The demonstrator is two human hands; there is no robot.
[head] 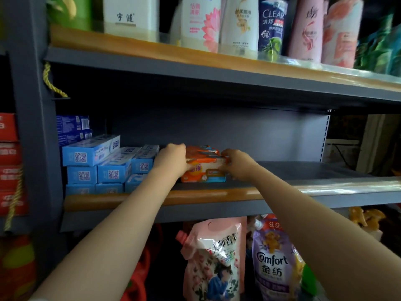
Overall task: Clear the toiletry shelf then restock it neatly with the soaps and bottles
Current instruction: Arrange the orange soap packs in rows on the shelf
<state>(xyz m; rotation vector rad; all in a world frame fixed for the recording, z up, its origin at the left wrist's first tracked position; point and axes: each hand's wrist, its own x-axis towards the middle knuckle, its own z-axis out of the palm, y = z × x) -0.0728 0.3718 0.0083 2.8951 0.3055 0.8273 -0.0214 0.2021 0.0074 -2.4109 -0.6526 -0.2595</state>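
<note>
**Hands on soap pack, middle shelf**

Left hand (173,158) and right hand (235,162): both reach into the middle shelf and grip opposite ends of the orange soap pack (204,168), fingers curled over its top edge.

Shelving unit (32,105): grey metal frame, boards edged in wood-coloured trim.

Middle shelf (303,170): grey board; the stretch to the right of the soap pack shows bare surface.

Top shelf bottles (238,25): a row of upright shampoo bottles, white, pink and one dark blue marked CLEAR.

Refill pouches (213,259): below the middle shelf, one pink and floral, one purple marked Comfort, side by side.

Toothpaste boxes (104,164): light blue, stacked in several layers at the left end of the middle shelf, just beside the left hand.

Orange soap pack: a multi-bar bundle lying flat on the middle shelf near its front edge, between the toothpaste boxes and the bare stretch.

Yellow cord (51,80): hangs at the left upright.
</note>
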